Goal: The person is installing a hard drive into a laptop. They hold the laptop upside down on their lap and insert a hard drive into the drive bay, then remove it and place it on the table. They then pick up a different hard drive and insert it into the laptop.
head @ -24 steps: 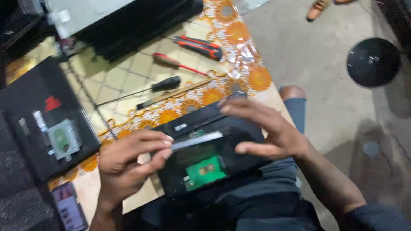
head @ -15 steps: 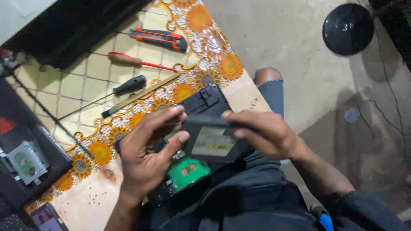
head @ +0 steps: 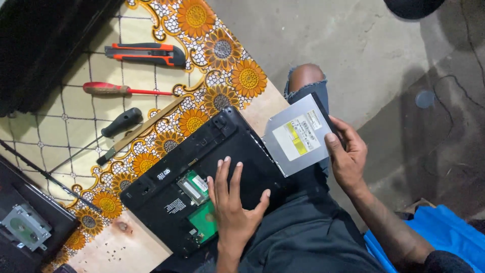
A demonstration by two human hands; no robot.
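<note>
A black laptop point(head: 166, 189) lies bottom-up across the table edge and my lap, with a green circuit board point(head: 203, 221) exposed in an open bay. My left hand point(head: 233, 202) rests flat on the laptop's underside, fingers spread beside that bay. My right hand point(head: 347, 156) holds a flat silver optical drive point(head: 295, 135) with a white and yellow label, pulled out to the right of the laptop's side. The drive is tilted and its inner end is still close to the laptop edge.
On the sunflower-patterned tablecloth point(head: 222, 50) lie an orange and black utility knife point(head: 146, 54), a red-handled screwdriver point(head: 121, 90), a black-handled screwdriver point(head: 108, 129) and a thin flat tool point(head: 139, 132). Another open black device point(head: 25, 225) sits at lower left. Concrete floor lies to the right.
The silver drive has come out of the laptop's side and moved right in my right hand. My left hand let go of it and now lies flat on the laptop.
</note>
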